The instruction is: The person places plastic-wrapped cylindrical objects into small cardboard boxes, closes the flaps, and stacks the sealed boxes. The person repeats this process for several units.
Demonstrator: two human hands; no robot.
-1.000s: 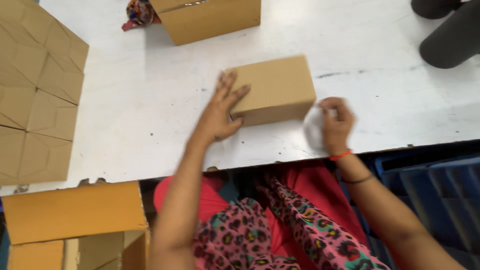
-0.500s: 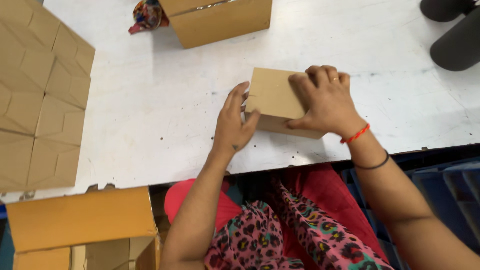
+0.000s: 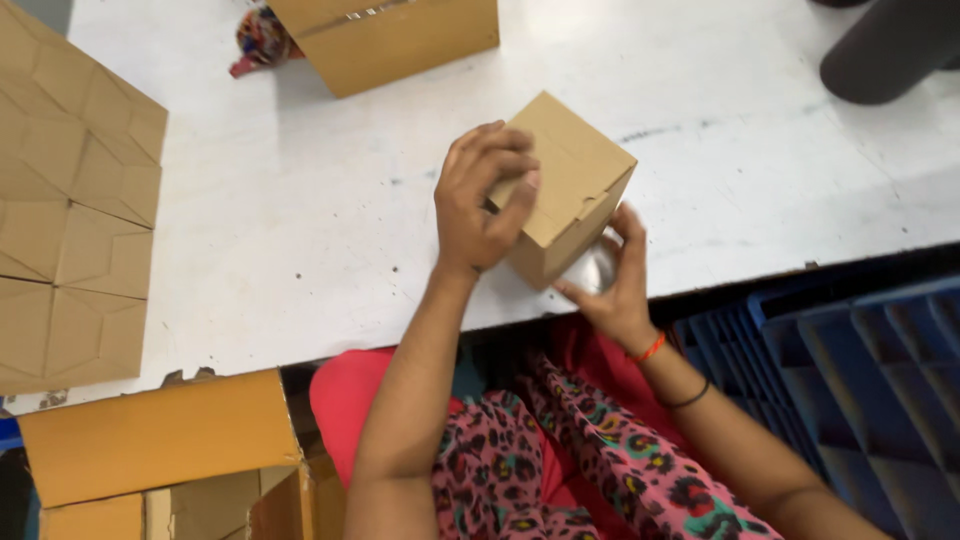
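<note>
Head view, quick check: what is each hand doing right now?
Left hand: closed over the top of the small cardboard box, lifted and tilted.
Right hand: supports the box from below; something pale sits against the palm, unclear what.

The left hand (image 3: 485, 195) covers part of the small cardboard box (image 3: 570, 185); the right hand (image 3: 615, 285) sits partly behind it, holding something pale and blurred that cannot be identified; the larger box (image 3: 400, 40) is cut by the top edge; the flat cardboard sheets (image 3: 70, 200) run off the left edge; the dark object (image 3: 885, 50) at top right is cropped.
</note>
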